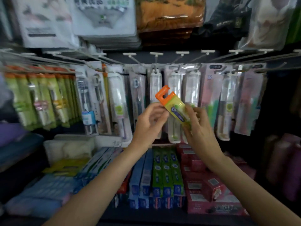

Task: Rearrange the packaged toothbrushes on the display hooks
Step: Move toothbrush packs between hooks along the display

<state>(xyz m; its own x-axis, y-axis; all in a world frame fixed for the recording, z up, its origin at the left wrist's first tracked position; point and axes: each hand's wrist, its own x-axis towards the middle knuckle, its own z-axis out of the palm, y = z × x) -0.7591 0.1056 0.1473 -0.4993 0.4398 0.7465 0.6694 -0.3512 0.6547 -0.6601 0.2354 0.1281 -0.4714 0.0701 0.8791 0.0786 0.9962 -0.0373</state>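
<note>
Before the hook rail, mid-display: one green toothbrush pack (175, 108) with an orange hanger top is off the hooks, held tilted in front of the clear-tube packs (174, 88).
Left hand: left hand (150, 123) pinches the pack's left edge just below the orange top; fingers curled, thumb and forefinger on the pack.
Right hand: right hand (199, 128) grips the pack's lower body, fingers wrapped round it from the right.
Pack position: clear of every hook, touching none; hanger slot points up and left.
Matching stock: a dense row of like green, orange-topped packs (40, 98) hangs at the left end of the rail, well apart from the held pack.
Other hooks: white-card packs (97, 98) left of centre, pink packs (210, 93) towards the right end; several bare hook tips (156, 53) project above the centre.
Shelf below: toothpaste boxes (164, 172) lie in rows.
Progress (judgement): partway; the pack is lifted off but not rehung.
Remaining (judgement): carry it left to its matching row and thread the slot over a hook; whether other packs are misplaced cannot be told, as the frame is blurred.
</note>
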